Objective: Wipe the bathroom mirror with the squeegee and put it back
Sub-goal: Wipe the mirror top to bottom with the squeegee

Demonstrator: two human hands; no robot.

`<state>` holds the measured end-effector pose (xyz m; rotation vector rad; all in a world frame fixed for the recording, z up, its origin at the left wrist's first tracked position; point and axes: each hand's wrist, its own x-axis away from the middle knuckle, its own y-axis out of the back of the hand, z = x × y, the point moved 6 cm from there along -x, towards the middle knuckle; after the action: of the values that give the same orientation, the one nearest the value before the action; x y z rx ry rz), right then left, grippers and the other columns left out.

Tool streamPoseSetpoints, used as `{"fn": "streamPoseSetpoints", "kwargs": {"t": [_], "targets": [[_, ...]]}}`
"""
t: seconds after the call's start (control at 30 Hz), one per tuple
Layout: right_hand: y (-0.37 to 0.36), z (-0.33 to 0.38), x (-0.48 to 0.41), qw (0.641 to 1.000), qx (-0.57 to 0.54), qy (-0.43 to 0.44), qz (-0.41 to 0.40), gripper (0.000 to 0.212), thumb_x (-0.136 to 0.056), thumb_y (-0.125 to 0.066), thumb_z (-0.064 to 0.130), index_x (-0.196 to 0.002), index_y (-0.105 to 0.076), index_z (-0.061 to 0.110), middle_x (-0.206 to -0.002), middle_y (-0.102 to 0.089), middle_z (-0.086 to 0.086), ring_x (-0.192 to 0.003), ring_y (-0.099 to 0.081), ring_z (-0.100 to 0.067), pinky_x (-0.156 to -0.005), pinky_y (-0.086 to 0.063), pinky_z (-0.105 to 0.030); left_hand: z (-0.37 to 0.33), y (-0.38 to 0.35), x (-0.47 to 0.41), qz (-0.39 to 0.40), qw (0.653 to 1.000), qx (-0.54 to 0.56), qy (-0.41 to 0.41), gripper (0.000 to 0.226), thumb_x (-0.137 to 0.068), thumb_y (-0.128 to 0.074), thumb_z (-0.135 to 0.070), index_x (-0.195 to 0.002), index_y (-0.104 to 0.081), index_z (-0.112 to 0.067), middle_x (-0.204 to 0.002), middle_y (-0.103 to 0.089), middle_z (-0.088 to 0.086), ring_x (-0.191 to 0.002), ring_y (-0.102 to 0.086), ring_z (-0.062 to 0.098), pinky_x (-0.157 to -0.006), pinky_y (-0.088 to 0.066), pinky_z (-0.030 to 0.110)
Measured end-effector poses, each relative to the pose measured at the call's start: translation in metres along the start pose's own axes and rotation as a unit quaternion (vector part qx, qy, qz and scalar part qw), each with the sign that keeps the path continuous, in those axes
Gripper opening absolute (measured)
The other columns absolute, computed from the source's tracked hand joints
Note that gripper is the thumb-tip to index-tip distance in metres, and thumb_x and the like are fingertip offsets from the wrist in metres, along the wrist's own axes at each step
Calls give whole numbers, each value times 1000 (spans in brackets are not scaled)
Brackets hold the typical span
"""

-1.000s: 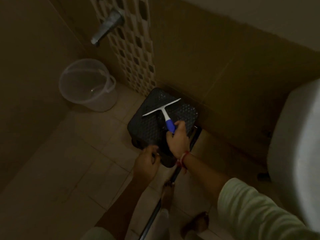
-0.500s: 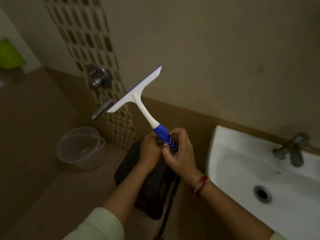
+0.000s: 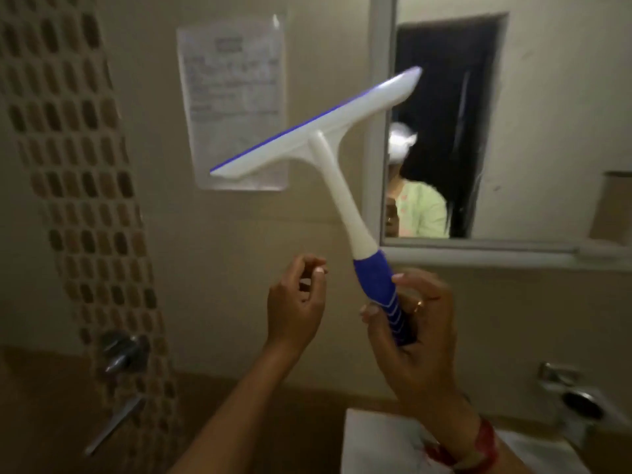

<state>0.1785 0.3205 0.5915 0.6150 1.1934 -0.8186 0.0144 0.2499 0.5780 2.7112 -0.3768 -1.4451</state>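
Observation:
The squeegee [image 3: 328,148] has a white head, a thin blue blade and a blue grip. My right hand [image 3: 413,323] grips the blue handle and holds the tool upright, head tilted up to the right. The head's right tip overlaps the white frame of the bathroom mirror [image 3: 533,131], which hangs at the upper right and reflects a person in a light green top and a dark doorway. My left hand [image 3: 295,302] hovers just left of the handle, fingers loosely curled, holding nothing.
A laminated paper notice [image 3: 236,63] hangs on the wall behind the squeegee head. A strip of mosaic tiles [image 3: 78,165] runs down the left, with a tap valve [image 3: 123,350] and spout low on it. The white washbasin [image 3: 376,439] and its tap [image 3: 574,395] are at the bottom right.
The squeegee came off the dark stool on the floor and rose to mirror height. My left hand has let go of the handle. The view tilted up from floor to mirror.

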Motion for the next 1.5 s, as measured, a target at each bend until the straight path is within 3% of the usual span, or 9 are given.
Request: {"fn": "streamPoseSetpoints", "kwargs": {"t": [0.13, 0.33, 0.5, 0.67, 0.87, 0.97, 1.17, 1.3, 1.5], "targets": [[66, 28, -59, 998, 22, 51, -39, 55, -86, -60, -2, -121, -37, 33, -115, -54, 31, -65, -65, -15, -48, -55, -25, -47, -24, -46, -26, 996, 7, -86, 15, -88, -49, -20, -97, -61, -16, -90, -62, -9, -84, -60, 6, -70, -51, 25], [165, 49, -135, 982, 160, 74, -67, 42, -92, -51, 30, -132, -38, 27, -115, -57, 9, -56, -65, -7, -38, -49, -20, -111, -45, -126, -89, 969, -76, -220, 35, -84, -44, -27, -110, -55, -6, -111, -56, 13, -107, -48, 21, -93, -33, 24], [177, 43, -196, 978, 191, 72, -50, 50, -95, -47, 8, -141, -35, 24, -114, -51, -1, -55, -58, -11, -40, -45, -12, -125, -59, -185, -117, 967, -131, -185, 45, -87, -49, -29, -126, -46, -9, -131, -47, 13, -118, -44, 25, -92, -32, 29], [146, 27, -228, 973, 218, 61, -43, 50, -97, -41, 11, -145, -30, 23, -118, -45, -17, -73, -57, -37, -56, -52, -39, -116, -83, -218, -74, 964, -195, -167, 53, -92, -37, -36, -142, -29, -21, -149, -29, 10, -134, -29, 29, -106, -25, 49], [119, 1, -254, 958, 264, 64, -96, 47, -98, -40, 12, -144, -30, 11, -116, -44, -16, -82, -42, 0, -71, -39, -2, -104, -94, -230, -75, 967, -144, -197, 50, -98, -26, -29, -145, -12, -31, -153, -25, 6, -142, -17, 21, -113, -13, 46], [102, -9, -266, 962, 247, 53, -106, 46, -99, -40, 12, -144, -31, 10, -120, -46, -19, -92, -42, -5, -73, -33, 6, -101, -94, -230, -86, 968, -110, -207, 50, -96, -21, -32, -144, -10, -34, -152, -29, 6, -141, -20, 20, -113, -15, 46], [71, -23, -270, 959, 231, 60, -149, 46, -98, -42, 14, -143, -33, 13, -124, -47, -18, -103, -44, -10, -75, -34, 7, -102, -95, -226, -47, 971, -34, -233, 48, -99, -23, -30, -145, -8, -34, -146, -37, 15, -92, -62, 30, -74, -52, 39], [65, -32, -271, 959, 214, 52, -180, 46, -98, -43, 15, -143, -33, 13, -126, -45, -15, -104, -47, -11, -76, -39, 4, -98, -99, -230, -37, 972, -8, -234, 48, -101, -24, -27, -144, -6, -37, -148, -33, 13, -71, -54, 4, -54, -35, 6], [60, -36, -274, 951, 246, 66, -172, 48, -99, -41, 15, -145, -29, 16, -110, -44, -4, -98, -52, -15, -78, -45, -8, -98, -97, -230, -32, 973, 25, -229, 47, -100, -25, -26, -142, -7, -40, -115, -56, 24, -55, -44, 2, -49, -38, 7]]}}
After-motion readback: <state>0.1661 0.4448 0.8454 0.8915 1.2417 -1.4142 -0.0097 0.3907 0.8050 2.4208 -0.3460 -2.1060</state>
